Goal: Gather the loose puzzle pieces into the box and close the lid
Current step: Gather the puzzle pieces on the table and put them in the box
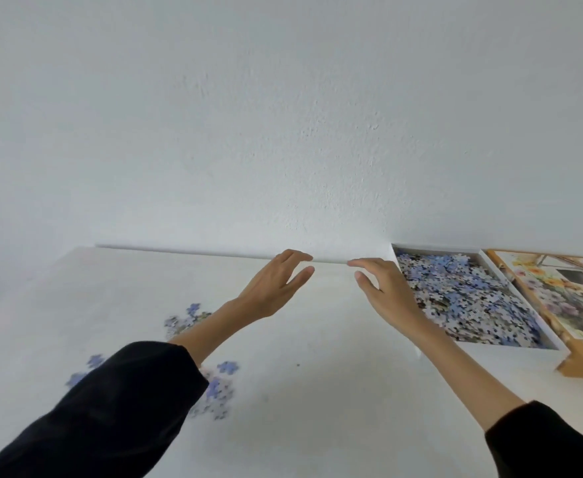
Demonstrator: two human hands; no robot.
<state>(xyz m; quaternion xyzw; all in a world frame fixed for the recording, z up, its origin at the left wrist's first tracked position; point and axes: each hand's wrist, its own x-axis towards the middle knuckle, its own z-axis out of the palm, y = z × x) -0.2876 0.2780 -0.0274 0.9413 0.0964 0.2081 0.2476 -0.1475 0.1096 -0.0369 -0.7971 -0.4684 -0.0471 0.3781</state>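
White wall fills the upper part of your view, and below it runs the white tabletop. Your left hand and right hand are held out over it near the far edge, fingertips pointing toward each other with a small gap between, fingers loosely spread and holding nothing. Loose puzzle pieces lie in small blue-and-white clusters under and beside your left forearm (too blurred to count). At the far right the box sits open against the wall, heaped with pieces, and its flower-printed lid lies just beside it.
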